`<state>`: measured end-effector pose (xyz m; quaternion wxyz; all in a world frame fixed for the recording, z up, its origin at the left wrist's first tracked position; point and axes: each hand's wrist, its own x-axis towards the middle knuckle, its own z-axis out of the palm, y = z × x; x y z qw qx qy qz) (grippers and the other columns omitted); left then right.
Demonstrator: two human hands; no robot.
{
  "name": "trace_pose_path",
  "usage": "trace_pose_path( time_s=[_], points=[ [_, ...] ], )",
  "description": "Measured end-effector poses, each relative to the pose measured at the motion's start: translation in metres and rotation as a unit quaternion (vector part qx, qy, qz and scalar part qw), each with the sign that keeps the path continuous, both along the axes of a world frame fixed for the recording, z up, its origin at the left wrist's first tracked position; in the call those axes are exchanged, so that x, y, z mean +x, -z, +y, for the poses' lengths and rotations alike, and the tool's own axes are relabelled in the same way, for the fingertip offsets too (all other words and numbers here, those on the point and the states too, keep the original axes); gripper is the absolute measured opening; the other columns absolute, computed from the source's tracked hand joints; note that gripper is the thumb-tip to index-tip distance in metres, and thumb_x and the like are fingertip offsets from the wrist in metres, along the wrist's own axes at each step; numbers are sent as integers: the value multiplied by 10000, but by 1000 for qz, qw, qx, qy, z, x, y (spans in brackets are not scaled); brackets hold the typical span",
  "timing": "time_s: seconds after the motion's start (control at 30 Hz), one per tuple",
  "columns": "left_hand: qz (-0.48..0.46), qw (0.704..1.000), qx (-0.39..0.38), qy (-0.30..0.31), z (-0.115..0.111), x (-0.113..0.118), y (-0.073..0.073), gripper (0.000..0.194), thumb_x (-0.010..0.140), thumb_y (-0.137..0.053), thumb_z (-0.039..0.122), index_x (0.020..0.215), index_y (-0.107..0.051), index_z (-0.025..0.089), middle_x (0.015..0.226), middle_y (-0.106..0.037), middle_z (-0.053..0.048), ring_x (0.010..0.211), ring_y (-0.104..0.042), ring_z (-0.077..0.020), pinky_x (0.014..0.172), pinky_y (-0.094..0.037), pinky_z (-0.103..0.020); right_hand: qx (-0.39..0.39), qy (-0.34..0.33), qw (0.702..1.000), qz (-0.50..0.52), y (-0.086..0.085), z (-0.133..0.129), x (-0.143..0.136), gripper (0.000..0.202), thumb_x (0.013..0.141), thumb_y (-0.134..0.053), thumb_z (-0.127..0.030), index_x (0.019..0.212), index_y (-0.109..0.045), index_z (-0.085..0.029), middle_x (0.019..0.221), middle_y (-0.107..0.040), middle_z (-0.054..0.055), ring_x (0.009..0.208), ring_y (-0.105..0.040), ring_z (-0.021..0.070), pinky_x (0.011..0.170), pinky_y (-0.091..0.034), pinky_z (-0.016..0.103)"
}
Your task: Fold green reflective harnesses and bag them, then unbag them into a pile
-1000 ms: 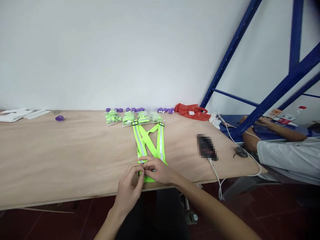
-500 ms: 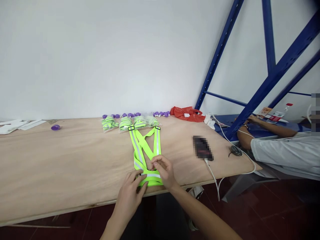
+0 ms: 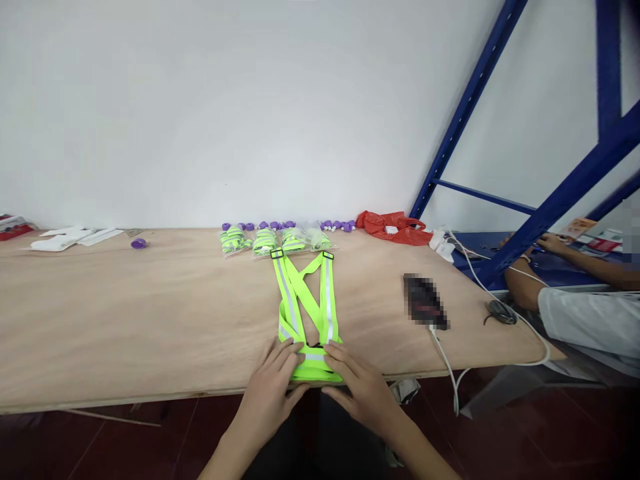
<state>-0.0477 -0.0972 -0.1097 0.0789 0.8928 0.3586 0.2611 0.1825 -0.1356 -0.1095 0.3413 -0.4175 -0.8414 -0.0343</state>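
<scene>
A neon yellow-green reflective vest (image 3: 311, 303) of straps with silver stripes lies flat on the wooden table, its two black buckles away from me. Its folded waistband runs along the table's front edge. My left hand (image 3: 273, 377) rests on the left end of that band, fingers stretched out over it and thumb apart near the edge. On the band's right end lies my right hand (image 3: 357, 380), also with fingers extended and thumb apart. Part of the band is hidden under my fingers.
Behind the vest, several bagged yellow-green bundles (image 3: 265, 242) and purple pieces (image 3: 340, 225) line the wall. A red plastic bag (image 3: 393, 227) is at the back right. Right of the vest lies a pixelated dark device (image 3: 425, 301) with a white cable. A person's arm (image 3: 575, 257) works beyond the blue frame (image 3: 465, 107).
My right hand has come down from above the vest's middle, its bent fingers now laid out on the band. My left hand remains on the left end. The view has turned slightly left.
</scene>
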Motion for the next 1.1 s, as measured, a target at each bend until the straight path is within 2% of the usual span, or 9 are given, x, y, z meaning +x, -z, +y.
trace_pose_path(
  time_s=[0.17, 0.3, 0.43, 0.57, 0.67, 0.77, 0.9, 0.97, 1.1],
  points=[
    [-36, 999, 22, 27, -11, -4, 0, 217, 964, -567, 213, 1180, -565, 205, 1303, -656, -88, 1236, -596, -268, 1088, -467, -495, -6, -17, 1000, 0, 0, -6, 4, 346, 917, -572, -148, 1261, -574, -185, 1234, -698, 125, 1187, -651, 240, 988, -570, 389],
    [-75, 997, -15, 16, -3, -1, -13, 277, 994, -512, 254, 1263, -577, 235, 1278, -670, -63, 1124, -661, -227, 942, -552, -352, -52, 4, 996, 79, -6, 7, 3, 313, 867, -576, -157, 1176, -582, -207, 1091, -730, 89, 1008, -704, 224, 869, -587, 352],
    [-70, 990, -123, -24, 18, 9, -32, 225, 1021, -451, 304, 1122, -644, 248, 1038, -731, -20, 905, -703, -213, 772, -547, -318, -161, 47, 975, 145, -12, 28, 0, 174, 927, -523, -233, 1078, -606, -208, 923, -719, 40, 820, -687, 186, 744, -559, 303],
    [-31, 984, -147, -97, 39, 22, -37, 271, 1022, -427, 296, 908, -652, 196, 907, -681, -50, 873, -663, -237, 746, -513, -336, -195, 86, 965, 151, -13, 51, -1, 145, 937, -517, -251, 977, -645, -195, 918, -698, 50, 859, -655, 205, 766, -529, 328],
    [2, 983, -128, -132, 47, 27, -31, 226, 1006, -451, 268, 941, -651, 183, 997, -640, -83, 982, -618, -262, 828, -506, -376, -173, 98, 973, 115, -10, 63, -2, 128, 925, -549, -245, 889, -663, -198, 923, -677, 63, 914, -639, 225, 812, -524, 353],
    [-9, 983, -113, -147, 49, 27, -27, 134, 978, -511, 253, 1026, -616, 183, 1076, -622, -92, 1016, -597, -268, 837, -517, -391, -99, 104, 986, 90, -7, 65, -4, 96, 906, -581, -231, 949, -660, -198, 999, -661, 87, 971, -638, 238, 834, -542, 366],
    [-23, 987, -114, -114, 42, 17, -26, 118, 979, -501, 208, 955, -613, 178, 1014, -645, -87, 946, -627, -247, 808, -556, -390, 0, 76, 997, 31, -5, 52, -7, 138, 939, -510, -172, 952, -642, -211, 979, -685, 85, 938, -659, 231, 814, -562, 369],
    [-11, 992, -96, -86, 34, 7, -23, 153, 981, -537, 270, 1050, -637, 178, 1077, -666, -105, 995, -641, -263, 855, -569, -429, 20, 53, 998, 1, -5, 40, -6, 128, 949, -532, -216, 1005, -647, -211, 1012, -712, 90, 977, -672, 241, 846, -571, 382],
    [19, 1000, -17, -17, 10, -12, -12, 711, 801, -773, 468, 1405, -499, 210, 1461, -503, -167, 1311, -503, -371, 1001, -533, -530, 42, 14, 998, -53, -2, 15, 4, 394, 887, -667, -339, 1240, -608, -174, 1207, -707, 123, 1133, -657, 277, 917, -574, 382]
  ],
)
